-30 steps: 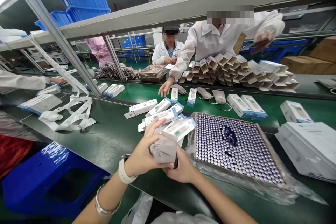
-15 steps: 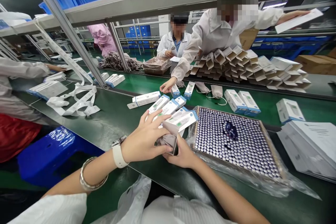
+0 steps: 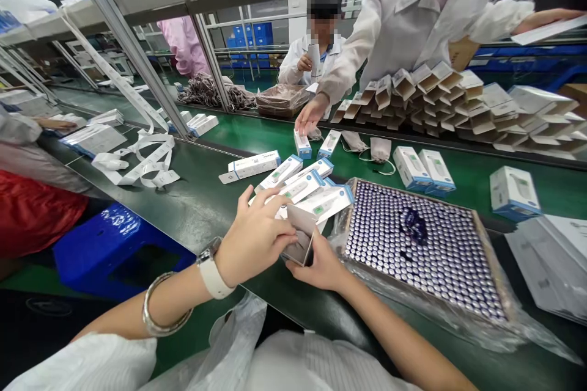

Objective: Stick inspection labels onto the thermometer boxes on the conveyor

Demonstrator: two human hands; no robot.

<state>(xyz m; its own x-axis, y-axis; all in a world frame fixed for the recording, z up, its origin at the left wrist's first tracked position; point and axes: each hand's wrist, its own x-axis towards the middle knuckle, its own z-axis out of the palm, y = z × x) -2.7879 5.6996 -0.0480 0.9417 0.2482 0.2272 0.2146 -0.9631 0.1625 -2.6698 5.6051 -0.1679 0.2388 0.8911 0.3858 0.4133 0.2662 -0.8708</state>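
Note:
An open small box (image 3: 303, 220) is held up by my right hand (image 3: 321, 263), its fingers wrapped round the side and underneath. Inside its mouth sits a grey pouch (image 3: 301, 241). My left hand (image 3: 257, 237), with a watch and a bangle on that arm, reaches to the opening; thumb and index finger pinch at the pouch, the other fingers spread above. Just beyond lie several white and blue printed boxes (image 3: 302, 186). To the right stands a tray of upright batteries (image 3: 431, 244) in clear plastic, with a dark blue bundle (image 3: 413, 226) on top.
A co-worker's hand (image 3: 312, 113) touches a small box across the bench. Open empty boxes (image 3: 426, 98) are piled behind. Two grey pouches (image 3: 380, 149) lie on the green surface. A white label strip (image 3: 142, 162) curls at left, near a metal post (image 3: 132, 43). Leaflets (image 3: 550, 263) are at right.
The pouch sits deeper in the box, and my left hand's fingers have drawn closer together at its mouth. The co-worker's hand has come down onto a small box. The view has shifted slightly.

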